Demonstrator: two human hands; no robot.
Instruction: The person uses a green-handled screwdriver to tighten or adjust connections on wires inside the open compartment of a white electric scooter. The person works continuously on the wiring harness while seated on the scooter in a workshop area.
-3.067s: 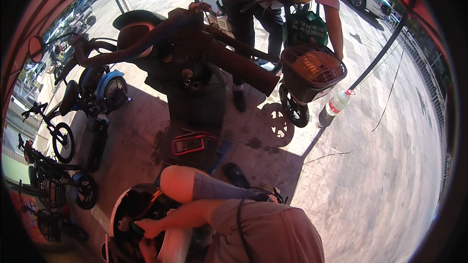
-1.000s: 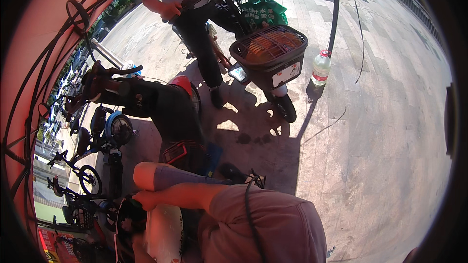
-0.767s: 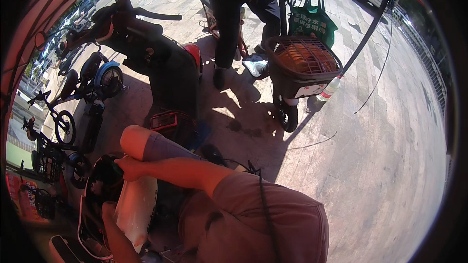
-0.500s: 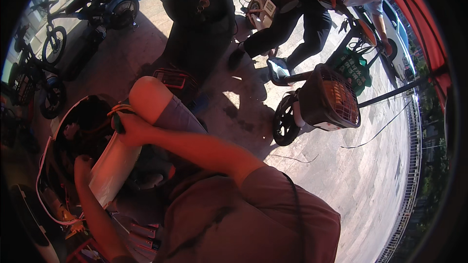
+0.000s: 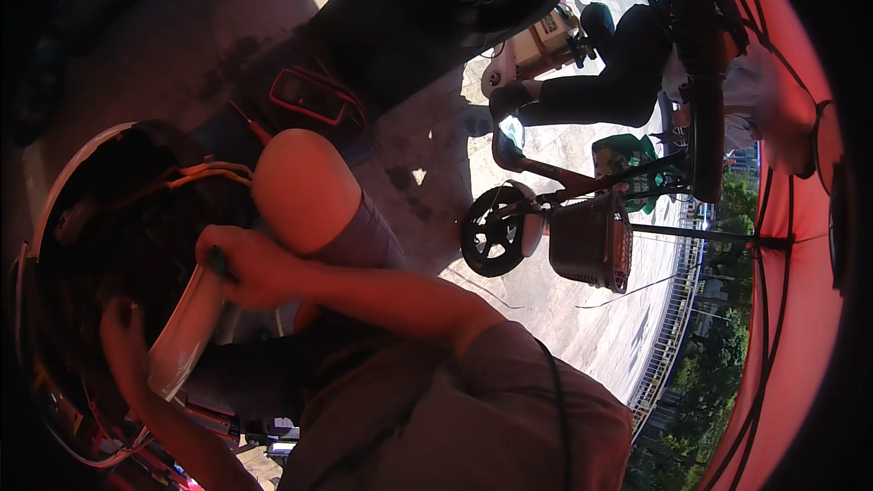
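We seem partway, the shell (image 5: 188,332) open and orange wires (image 5: 215,169) not yet covered, our right hand (image 5: 244,265) curled round a green tool (image 5: 217,261) at the shell's right edge, our left hand (image 5: 124,325) inside, grip unclear.

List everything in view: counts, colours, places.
Held item: 1, green, middle left
Wires: at least 2, orange, upper left
Panel: 1, pale, middle left
Housing: 1, dark inside, far left
Device: 1, red-edged, upper left
Scooter: 1, dark, top centre
Bike: 1, dark, right of centre
Basket: 1, dark, on the bike
Bag: 1, green, upper right
Another person: 1, dark trousers, upper right
Canopy: 1, red, right edge
Fence: 1, grey, lower right
Knee: 1, bare, left of centre
Right hand: 1, bare, around held item
Left hand: 1, bare, at housing
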